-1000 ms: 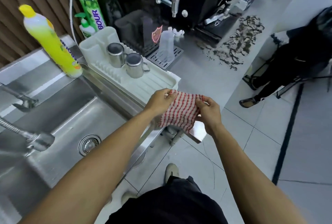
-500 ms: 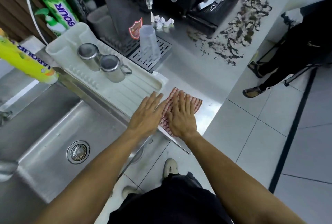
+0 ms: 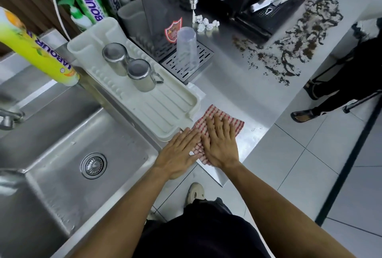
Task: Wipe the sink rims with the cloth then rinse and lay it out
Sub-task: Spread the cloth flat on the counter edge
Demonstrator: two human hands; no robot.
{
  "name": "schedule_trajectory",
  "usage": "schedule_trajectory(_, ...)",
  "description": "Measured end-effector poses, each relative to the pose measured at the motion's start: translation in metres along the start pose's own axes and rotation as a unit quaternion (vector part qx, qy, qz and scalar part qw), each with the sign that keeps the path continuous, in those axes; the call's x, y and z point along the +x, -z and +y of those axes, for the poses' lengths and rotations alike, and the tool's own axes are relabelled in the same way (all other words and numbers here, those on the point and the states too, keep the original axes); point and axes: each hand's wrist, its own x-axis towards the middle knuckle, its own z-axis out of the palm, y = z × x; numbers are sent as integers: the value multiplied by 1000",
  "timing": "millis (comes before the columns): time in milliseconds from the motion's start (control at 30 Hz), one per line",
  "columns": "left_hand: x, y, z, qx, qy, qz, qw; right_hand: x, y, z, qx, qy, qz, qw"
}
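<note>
At the table's front edge, both flat hands, left hand (image 3: 179, 151) and right hand (image 3: 220, 144), press the red-checked cloth (image 3: 231, 120) smooth to dry.

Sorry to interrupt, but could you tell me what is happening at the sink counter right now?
A person is pressing a red checked cloth flat on the steel counter, just right of the white drying rack. Both the left hand and the right hand lie on it with fingers straight. The sink beside them holds nothing visible.
</note>
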Motion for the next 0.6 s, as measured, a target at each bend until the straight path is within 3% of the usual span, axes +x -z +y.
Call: schedule_trajectory(600, -3, 6, 5, -38, 11, -45, 998, 1, -13, 12, -34, 22, 24, 999)
